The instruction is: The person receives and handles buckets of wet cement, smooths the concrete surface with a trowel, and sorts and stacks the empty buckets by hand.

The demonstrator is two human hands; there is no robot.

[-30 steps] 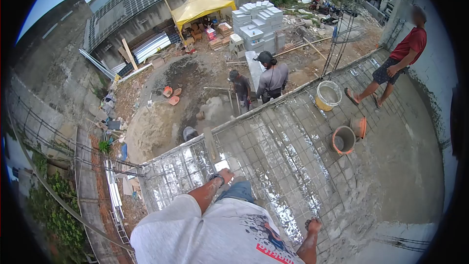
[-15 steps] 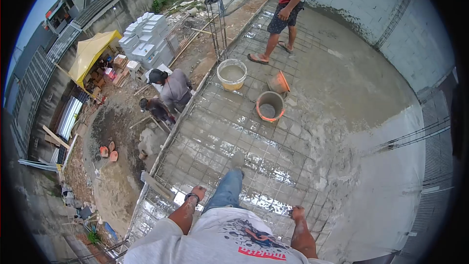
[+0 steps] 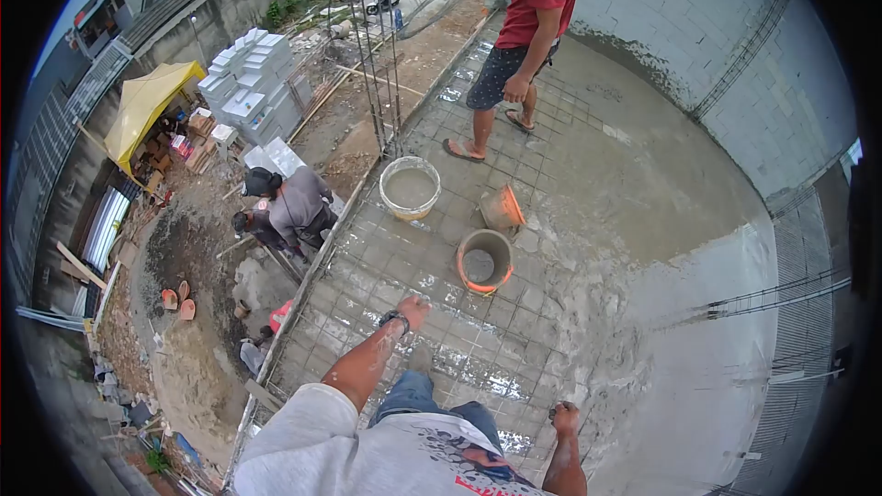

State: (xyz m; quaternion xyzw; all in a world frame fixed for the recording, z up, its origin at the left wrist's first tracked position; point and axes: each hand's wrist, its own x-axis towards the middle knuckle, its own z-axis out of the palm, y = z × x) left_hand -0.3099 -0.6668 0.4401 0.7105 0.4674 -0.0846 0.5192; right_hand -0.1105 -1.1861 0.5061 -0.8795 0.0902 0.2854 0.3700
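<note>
My left hand (image 3: 413,312), with a dark band round its wrist, is held out over the mesh-covered slab (image 3: 367,262). Its fingers look loosely apart, with no object visible in them. Lower right, my right hand (image 3: 566,417) is closed; whether the dark patch at its fingers is a held object is unclear. Ahead of my hands, an orange-rimmed bucket (image 3: 478,262) stands upright, touching or close to a tilted orange bucket (image 3: 502,208). A pale-rimmed bucket (image 3: 410,188) holds grey material near the slab's left edge.
A person in a red shirt (image 3: 542,0) stands on the slab beyond the buckets. Wet concrete (image 3: 634,174) covers its right part. Rebar (image 3: 372,64) rises at the left edge (image 3: 308,280). Workers (image 3: 299,202) are below, near stacked blocks (image 3: 253,92). Bars (image 3: 772,294) jut in at right.
The view has swung right, and the buckets now appear nearer. My left hand has reached forward from beside my leg. Below the edge, a red object and a crouching person have come into view.
</note>
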